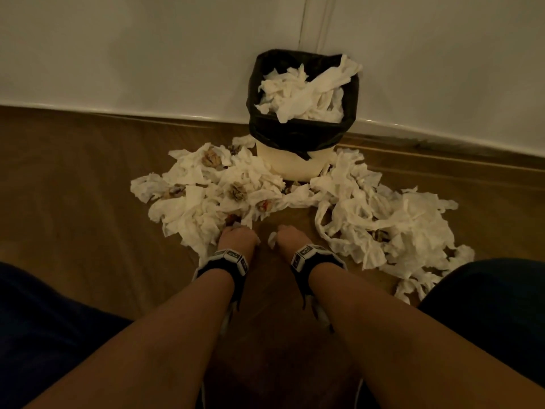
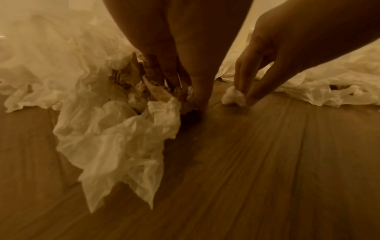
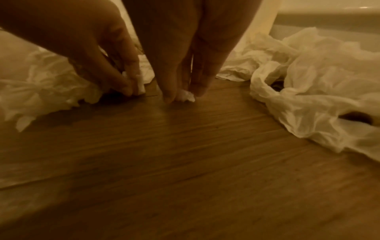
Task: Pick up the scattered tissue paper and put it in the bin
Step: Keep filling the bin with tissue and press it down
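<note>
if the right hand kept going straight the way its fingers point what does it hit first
The right hand points down at the floor, pinching a small tissue scrap lying there, so probably the floor itself almost at once.

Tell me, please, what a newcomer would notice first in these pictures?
First, the white tissue paper heaped on the wooden floor on both sides of the bin, whose black liner is already stuffed with tissue. Nearer the camera, the left hand grips the edge of the left heap while the right hand pinches a small tissue scrap.
</note>
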Action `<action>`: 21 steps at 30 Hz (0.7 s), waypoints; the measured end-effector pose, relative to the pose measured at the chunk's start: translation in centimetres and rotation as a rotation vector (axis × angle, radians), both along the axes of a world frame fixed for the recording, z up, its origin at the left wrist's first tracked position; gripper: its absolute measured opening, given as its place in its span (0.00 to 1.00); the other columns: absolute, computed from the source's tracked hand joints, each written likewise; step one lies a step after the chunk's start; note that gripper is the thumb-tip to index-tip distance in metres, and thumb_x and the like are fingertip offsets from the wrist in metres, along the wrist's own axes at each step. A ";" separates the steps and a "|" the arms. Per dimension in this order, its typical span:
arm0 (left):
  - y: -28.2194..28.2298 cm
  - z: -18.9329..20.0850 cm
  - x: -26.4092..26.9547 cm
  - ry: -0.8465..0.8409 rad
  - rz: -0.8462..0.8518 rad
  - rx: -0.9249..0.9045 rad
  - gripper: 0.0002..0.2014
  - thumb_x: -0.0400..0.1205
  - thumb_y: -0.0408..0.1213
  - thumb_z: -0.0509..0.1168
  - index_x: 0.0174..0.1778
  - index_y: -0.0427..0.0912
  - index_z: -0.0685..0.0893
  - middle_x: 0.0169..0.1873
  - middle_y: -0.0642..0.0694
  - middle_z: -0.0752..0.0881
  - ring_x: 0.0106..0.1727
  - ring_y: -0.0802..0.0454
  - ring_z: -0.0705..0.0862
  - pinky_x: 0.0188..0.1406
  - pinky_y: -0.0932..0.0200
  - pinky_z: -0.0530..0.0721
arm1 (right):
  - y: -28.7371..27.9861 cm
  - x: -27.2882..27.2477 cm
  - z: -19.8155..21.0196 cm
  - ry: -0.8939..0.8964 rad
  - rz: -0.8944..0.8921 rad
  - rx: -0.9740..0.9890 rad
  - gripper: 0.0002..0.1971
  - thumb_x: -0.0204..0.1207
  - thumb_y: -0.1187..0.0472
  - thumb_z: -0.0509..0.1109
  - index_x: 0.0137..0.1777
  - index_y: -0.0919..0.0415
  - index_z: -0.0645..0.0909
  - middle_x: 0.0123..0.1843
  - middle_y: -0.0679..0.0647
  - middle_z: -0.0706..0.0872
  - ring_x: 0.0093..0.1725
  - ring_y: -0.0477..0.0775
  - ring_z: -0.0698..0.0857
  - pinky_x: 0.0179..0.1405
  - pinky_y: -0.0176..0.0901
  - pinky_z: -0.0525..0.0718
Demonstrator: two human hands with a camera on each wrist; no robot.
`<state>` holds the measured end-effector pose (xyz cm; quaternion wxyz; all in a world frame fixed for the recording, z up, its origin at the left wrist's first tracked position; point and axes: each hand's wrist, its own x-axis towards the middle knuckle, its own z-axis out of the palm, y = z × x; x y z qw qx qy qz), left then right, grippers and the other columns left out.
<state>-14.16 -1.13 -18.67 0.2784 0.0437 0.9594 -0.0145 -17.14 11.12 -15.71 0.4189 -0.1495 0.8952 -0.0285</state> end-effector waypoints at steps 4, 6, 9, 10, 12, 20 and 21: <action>0.0 -0.1 0.3 0.011 -0.013 0.031 0.09 0.83 0.34 0.57 0.48 0.42 0.84 0.52 0.42 0.85 0.55 0.43 0.82 0.55 0.54 0.70 | 0.2 0.4 0.6 -0.013 0.057 0.064 0.17 0.83 0.60 0.61 0.65 0.71 0.76 0.68 0.66 0.78 0.67 0.63 0.78 0.63 0.49 0.77; -0.1 -0.2 0.4 0.079 0.048 0.092 0.08 0.83 0.35 0.57 0.56 0.41 0.77 0.54 0.41 0.85 0.55 0.42 0.83 0.56 0.54 0.72 | 0.6 0.6 0.2 -0.009 0.017 0.033 0.16 0.83 0.61 0.61 0.66 0.70 0.76 0.69 0.66 0.78 0.68 0.64 0.78 0.63 0.50 0.77; -0.2 -0.9 0.5 0.193 0.133 0.200 0.16 0.82 0.34 0.60 0.64 0.43 0.68 0.58 0.40 0.81 0.54 0.39 0.83 0.47 0.53 0.75 | 1.3 1.2 -0.5 0.037 -0.107 -0.078 0.18 0.82 0.59 0.62 0.69 0.66 0.69 0.69 0.66 0.75 0.67 0.67 0.76 0.57 0.52 0.76; -0.3 -1.1 0.5 0.202 0.167 0.227 0.19 0.81 0.35 0.62 0.67 0.45 0.66 0.62 0.39 0.78 0.55 0.38 0.83 0.47 0.51 0.77 | 1.5 1.4 -0.7 0.102 -0.088 -0.089 0.22 0.81 0.58 0.63 0.71 0.64 0.65 0.70 0.66 0.72 0.68 0.67 0.74 0.58 0.54 0.76; -0.3 -1.5 0.5 0.202 0.237 0.255 0.28 0.79 0.35 0.65 0.73 0.51 0.61 0.69 0.37 0.67 0.55 0.35 0.82 0.48 0.47 0.81 | 1.8 1.6 -1.2 0.213 -0.021 -0.086 0.29 0.79 0.57 0.66 0.77 0.57 0.59 0.75 0.64 0.63 0.72 0.69 0.66 0.65 0.57 0.74; -0.6 -2.1 -0.5 0.054 0.162 0.165 0.22 0.84 0.38 0.59 0.75 0.45 0.67 0.68 0.38 0.71 0.63 0.36 0.77 0.56 0.46 0.79 | 1.2 1.5 -2.2 0.133 0.224 -0.123 0.19 0.84 0.66 0.55 0.74 0.61 0.71 0.76 0.62 0.64 0.73 0.67 0.65 0.71 0.54 0.70; -0.6 -2.0 -0.5 0.052 0.146 0.144 0.18 0.84 0.39 0.58 0.71 0.42 0.73 0.66 0.38 0.73 0.61 0.36 0.78 0.55 0.46 0.79 | 0.9 1.4 -2.1 0.125 0.208 -0.107 0.18 0.84 0.66 0.54 0.72 0.65 0.73 0.74 0.64 0.67 0.72 0.66 0.69 0.69 0.52 0.71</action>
